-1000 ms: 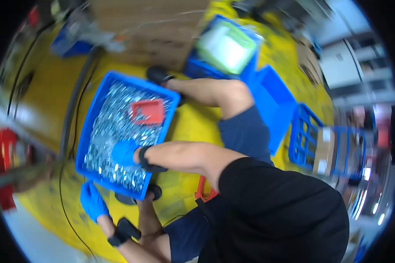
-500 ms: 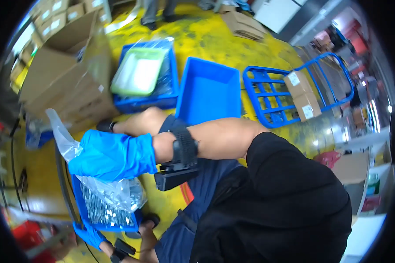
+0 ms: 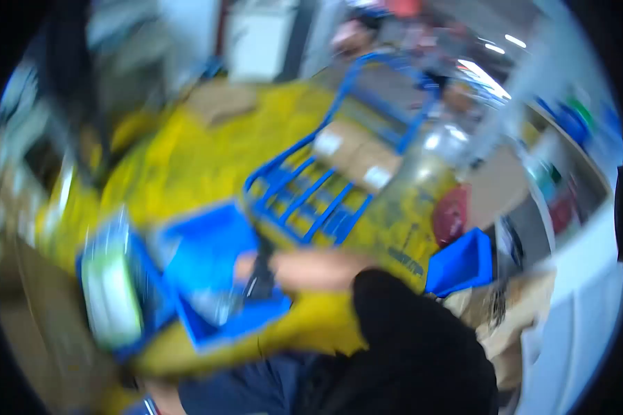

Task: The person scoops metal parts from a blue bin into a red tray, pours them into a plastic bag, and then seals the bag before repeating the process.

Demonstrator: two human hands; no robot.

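My right hand (image 3: 204,266), in a blue glove, is over an open blue bin (image 3: 277,308) on the floor. It appears closed on the neck of a clear plastic bag (image 3: 218,304), whose body shows below the glove inside the bin; motion smears the fingers. A dark strap with a device (image 3: 259,277) wraps my right wrist. Just left of this bin, a second blue bin (image 3: 156,304) holds a light-green tray (image 3: 114,294) with a white middle. My left hand is out of view.
A blue flatbed cart (image 3: 311,200) carries brown boxes (image 3: 356,155) beyond the bin. Flat cardboard (image 3: 220,102) lies on the yellow floor. To the right stand a small blue bin (image 3: 460,263), a red bag (image 3: 452,214) and brown paper (image 3: 512,311). A large carton (image 3: 41,318) is at left.
The view has swung to the right and blurred. My right hand has carried the plastic bag from the bin of small shiny pieces over to the other blue bin. My left hand has left view.
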